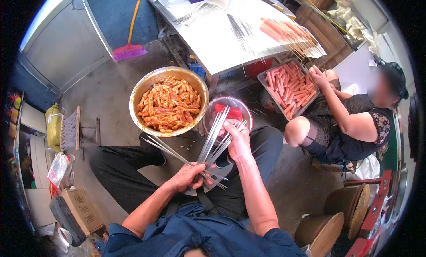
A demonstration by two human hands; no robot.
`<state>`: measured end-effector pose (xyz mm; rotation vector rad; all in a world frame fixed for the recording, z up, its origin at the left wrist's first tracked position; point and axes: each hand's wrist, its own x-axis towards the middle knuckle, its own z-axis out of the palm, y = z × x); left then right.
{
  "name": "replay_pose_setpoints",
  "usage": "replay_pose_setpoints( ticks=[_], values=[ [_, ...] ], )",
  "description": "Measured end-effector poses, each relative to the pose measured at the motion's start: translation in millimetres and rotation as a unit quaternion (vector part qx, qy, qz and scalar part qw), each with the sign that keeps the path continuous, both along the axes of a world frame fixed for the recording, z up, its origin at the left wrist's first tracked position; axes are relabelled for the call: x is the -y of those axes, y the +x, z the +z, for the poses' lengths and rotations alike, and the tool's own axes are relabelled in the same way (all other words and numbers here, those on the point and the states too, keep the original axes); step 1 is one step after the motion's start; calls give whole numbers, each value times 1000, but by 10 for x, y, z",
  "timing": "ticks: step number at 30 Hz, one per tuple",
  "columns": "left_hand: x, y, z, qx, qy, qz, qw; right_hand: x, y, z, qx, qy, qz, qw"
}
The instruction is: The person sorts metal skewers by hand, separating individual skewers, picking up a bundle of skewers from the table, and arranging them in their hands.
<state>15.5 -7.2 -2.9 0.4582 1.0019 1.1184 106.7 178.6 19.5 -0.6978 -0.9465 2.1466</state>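
Low in the middle, my left hand [188, 177] is closed round the lower part of a fanned bundle of metal skewers [214, 135]. My right hand [236, 137] is closed on the skewers higher up and to the right. Behind my hands stands a pink-rimmed bucket [249, 116] with something red in it, partly hidden by the skewers. To its left is a large metal bowl [134, 107] of sauced meat strips [168, 104].
A person [355, 115] sits at the right, hands near a tray [306, 107] of sausages [290, 86]. The white table [208, 44] ahead bears skewers and skewered sausages. Around are a broom [129, 51], a stool [71, 130], a carton [83, 209] and wooden spools [319, 232].
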Motion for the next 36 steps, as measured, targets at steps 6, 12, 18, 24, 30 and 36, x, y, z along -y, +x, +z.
replay_pose_setpoints(
  ticks=[6, 12, 18, 24, 30, 36],
  values=[
    [-9, 4, 22, -19, -5, -1, 1000, -14, 15, -11, 38, -15, 5, 999],
    [-7, -6, 5, -20, -12, -4, 1000, -6, 12, -36, 27, -3, 9, 1000],
    [-16, 16, -11, -30, -10, 9, 999, -7, 14, -79, 35, -2, -29, 999],
    [-24, 2, -37, -4, -30, 32, 999, -22, 31, -88, 46, -20, -30, 998],
    [-14, 6, -55, -18, -34, 25, 999, -10, 22, -62, 56, -25, -15, 998],
    [-19, 3, -34, -22, -28, 21, 999, 3, 7, -50, 55, -30, -26, 998]
  ],
)
